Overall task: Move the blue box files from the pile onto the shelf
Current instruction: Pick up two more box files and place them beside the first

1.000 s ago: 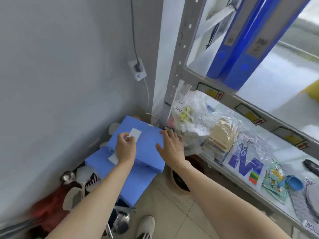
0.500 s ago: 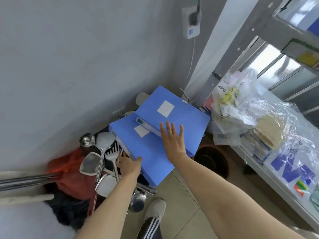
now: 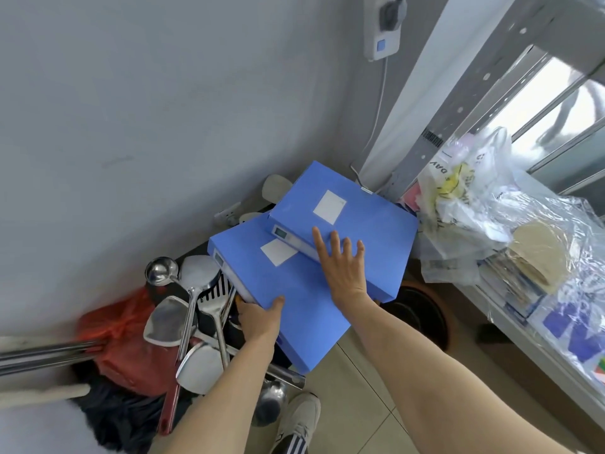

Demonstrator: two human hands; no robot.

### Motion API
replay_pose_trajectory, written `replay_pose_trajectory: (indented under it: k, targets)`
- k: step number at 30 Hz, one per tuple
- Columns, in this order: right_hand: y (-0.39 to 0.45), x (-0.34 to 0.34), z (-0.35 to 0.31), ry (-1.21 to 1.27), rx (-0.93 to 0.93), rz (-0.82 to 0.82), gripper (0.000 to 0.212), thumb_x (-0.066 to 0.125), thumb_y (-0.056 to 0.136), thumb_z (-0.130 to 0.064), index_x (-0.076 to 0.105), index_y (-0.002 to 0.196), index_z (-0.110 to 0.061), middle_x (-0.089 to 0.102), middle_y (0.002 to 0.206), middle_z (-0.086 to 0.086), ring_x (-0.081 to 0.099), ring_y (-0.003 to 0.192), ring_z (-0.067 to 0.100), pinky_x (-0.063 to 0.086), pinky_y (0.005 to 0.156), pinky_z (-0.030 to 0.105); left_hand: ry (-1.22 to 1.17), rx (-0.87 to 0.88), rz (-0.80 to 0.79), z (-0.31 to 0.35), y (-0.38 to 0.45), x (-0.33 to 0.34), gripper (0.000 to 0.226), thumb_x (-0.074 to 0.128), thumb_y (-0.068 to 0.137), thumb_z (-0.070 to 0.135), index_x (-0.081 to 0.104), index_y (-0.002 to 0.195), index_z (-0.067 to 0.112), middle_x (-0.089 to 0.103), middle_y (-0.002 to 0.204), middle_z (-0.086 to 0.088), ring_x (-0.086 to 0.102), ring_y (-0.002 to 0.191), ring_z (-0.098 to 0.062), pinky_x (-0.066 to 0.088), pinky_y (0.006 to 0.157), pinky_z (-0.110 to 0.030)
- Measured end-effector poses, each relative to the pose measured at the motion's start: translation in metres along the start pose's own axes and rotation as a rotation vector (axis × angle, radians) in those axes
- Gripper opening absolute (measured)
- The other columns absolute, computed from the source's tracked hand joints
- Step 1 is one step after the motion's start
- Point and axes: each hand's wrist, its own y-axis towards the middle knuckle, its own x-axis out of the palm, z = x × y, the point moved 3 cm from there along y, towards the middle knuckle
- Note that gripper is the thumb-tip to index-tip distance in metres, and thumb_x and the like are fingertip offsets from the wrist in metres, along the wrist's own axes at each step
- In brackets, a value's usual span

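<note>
Two blue box files lie stacked in the corner by the wall. The upper blue box file (image 3: 366, 221) carries a white label and rests askew on the lower blue box file (image 3: 288, 290). My left hand (image 3: 260, 317) grips the lower file's near left edge, thumb on top. My right hand (image 3: 343, 267) lies flat with fingers spread across the near edge of the upper file, where the two files overlap. The metal shelf (image 3: 537, 329) runs along the right.
Metal ladles and spatulas (image 3: 193, 306) stick up just left of the files, beside a red bag (image 3: 127, 339). A dark round bin (image 3: 422, 316) stands under the files' right side. Plastic bags and paper packs (image 3: 484, 217) crowd the shelf. A wall socket with cable (image 3: 383, 34) hangs above. My shoe (image 3: 298, 421) is below.
My left hand left the upper file's label and dropped to grip the lower file's left edge. My right hand moved onto the upper file's near edge. The view tilted down and left.
</note>
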Motion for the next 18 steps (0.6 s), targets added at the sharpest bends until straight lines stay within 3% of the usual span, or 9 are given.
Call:
replay_pose_trajectory:
  k: [4,7,14,18]
  targets:
    - [0.003,0.003,0.004,-0.042,0.006,0.007,0.11,0.078,0.077,-0.013,0.003,0.158,-0.012,0.033,0.151,0.017,0.043,0.13,0.037,0.03,0.11,0.061,0.0,0.03,0.006,0.001,-0.001,0.0,0.07,0.077,0.079,0.023,0.04,0.134,0.001,0.062,0.127,-0.016,0.063,0.104,-0.031,0.051,0.085,-0.036]
    - [0.006,0.008,0.008,-0.042,0.008,0.003,0.106,0.074,0.083,-0.015,-0.001,0.157,-0.012,0.021,0.158,0.018,0.032,0.14,0.04,0.026,0.111,0.063,-0.006,0.043,0.019,-0.002,0.0,0.002,0.068,0.077,0.078,0.023,0.041,0.132,0.0,0.062,0.124,-0.016,0.062,0.097,-0.028,0.05,0.081,-0.035]
    - [0.004,0.016,0.009,0.015,0.084,0.061,0.114,0.083,0.065,-0.01,0.014,0.156,-0.017,0.04,0.144,0.014,0.04,0.133,0.037,0.032,0.107,0.058,-0.072,0.034,0.018,-0.007,0.003,0.004,0.072,0.08,0.072,0.027,0.045,0.13,0.005,0.066,0.118,-0.013,0.068,0.096,-0.028,0.054,0.072,-0.034]
    - [0.003,0.002,0.023,0.065,0.12,0.111,0.112,0.085,0.056,-0.007,0.021,0.147,-0.017,0.046,0.137,0.011,0.044,0.128,0.034,0.036,0.103,0.053,-0.147,0.023,-0.01,0.002,-0.005,0.008,0.038,0.081,0.072,0.019,0.054,0.098,0.014,0.067,0.096,-0.007,0.066,0.08,-0.02,0.052,0.063,-0.029]
